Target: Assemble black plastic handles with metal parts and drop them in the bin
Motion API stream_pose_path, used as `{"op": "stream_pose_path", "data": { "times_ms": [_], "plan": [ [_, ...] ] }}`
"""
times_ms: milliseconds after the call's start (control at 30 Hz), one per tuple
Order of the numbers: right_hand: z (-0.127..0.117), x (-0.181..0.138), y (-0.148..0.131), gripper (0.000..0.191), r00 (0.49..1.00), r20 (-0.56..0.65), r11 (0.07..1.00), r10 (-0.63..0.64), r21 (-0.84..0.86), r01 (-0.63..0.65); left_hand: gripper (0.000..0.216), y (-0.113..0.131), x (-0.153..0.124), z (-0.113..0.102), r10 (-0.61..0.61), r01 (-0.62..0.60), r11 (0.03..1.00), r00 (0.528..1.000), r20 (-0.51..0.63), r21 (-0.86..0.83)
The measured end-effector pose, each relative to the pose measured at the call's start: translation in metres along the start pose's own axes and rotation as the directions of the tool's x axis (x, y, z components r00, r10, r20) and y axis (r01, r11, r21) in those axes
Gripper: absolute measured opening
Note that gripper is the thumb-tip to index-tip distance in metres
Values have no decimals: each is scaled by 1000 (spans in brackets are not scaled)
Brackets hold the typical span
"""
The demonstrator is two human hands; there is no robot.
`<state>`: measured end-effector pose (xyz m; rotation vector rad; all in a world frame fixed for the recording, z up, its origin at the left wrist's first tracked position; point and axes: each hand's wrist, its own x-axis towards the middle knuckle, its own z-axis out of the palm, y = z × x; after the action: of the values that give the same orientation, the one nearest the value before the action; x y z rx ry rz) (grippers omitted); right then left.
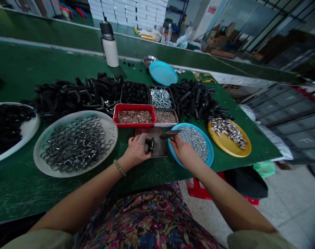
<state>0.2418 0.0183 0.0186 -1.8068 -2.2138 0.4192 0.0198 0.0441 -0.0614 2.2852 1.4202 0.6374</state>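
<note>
My left hand (137, 151) is closed around a small black part (150, 145), whose end faces right over a dark metal plate (159, 150) on the table. My right hand (182, 149) pinches a dark elongated piece (170, 134) between thumb and fingers, at the left rim of a blue dish (211, 152) of small silvery nuts (195, 140). The two held pieces are apart. Behind the plate stand a red tray (116, 116) of coppery pins (134, 117) and a pale tray (170, 123) of tiny metal pieces. What kind the held pieces are, I cannot make out.
A large pale dish (40, 164) of metal rings (78, 143) lies left, a yellow dish (231, 150) of silvery parts right. Behind are black curved parts (77, 95), a tray of screws (160, 98), black parts (196, 98), a blue plate (163, 73) and a bottle (110, 52).
</note>
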Motion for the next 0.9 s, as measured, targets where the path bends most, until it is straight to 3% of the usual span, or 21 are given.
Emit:
{"op": "stream_pose_path", "data": {
  "times_ms": [133,233,333,467,533,600,633,700,767,833,900],
  "plan": [
    [-3,12,-37,27,998,63,999,-4,-54,7,68,2,1,-1,-15,15,1000,1000,-4,-19],
    [1,19,-32,26,979,205,996,-2,-90,21,74,2,1,-4,-13,13,1000,1000,4,-22],
    [3,11,-4,30,989,136,991,62,-128,-45,63,3,1,-7,79,-83,994,995,65,68],
    [9,-12,45,34,941,-54,899,334,-281,-336,44,5,7,-9,198,-210,972,974,114,107],
    [12,-20,68,33,909,-81,855,409,-314,-413,38,6,14,-12,127,-126,992,988,87,-18],
    [7,-21,93,32,900,-96,851,426,-295,-434,35,8,21,-19,-35,68,948,993,110,-310],
    [1,-19,108,32,892,-115,848,436,-280,-450,36,9,25,-25,-129,198,847,977,171,-494],
    [-19,-12,142,35,850,-183,812,494,-252,-526,43,12,30,-38,-230,430,471,903,364,-770],
    [-42,-2,179,40,768,-256,740,587,-216,-637,50,17,33,-50,-211,531,93,837,504,-843],
    [-60,5,211,39,696,-270,679,665,-171,-714,47,26,34,-58,-203,509,-88,832,516,-856],
    [-68,9,233,38,655,-255,647,712,-127,-752,35,36,35,-60,-278,443,-109,846,455,-890]
  ]
}}
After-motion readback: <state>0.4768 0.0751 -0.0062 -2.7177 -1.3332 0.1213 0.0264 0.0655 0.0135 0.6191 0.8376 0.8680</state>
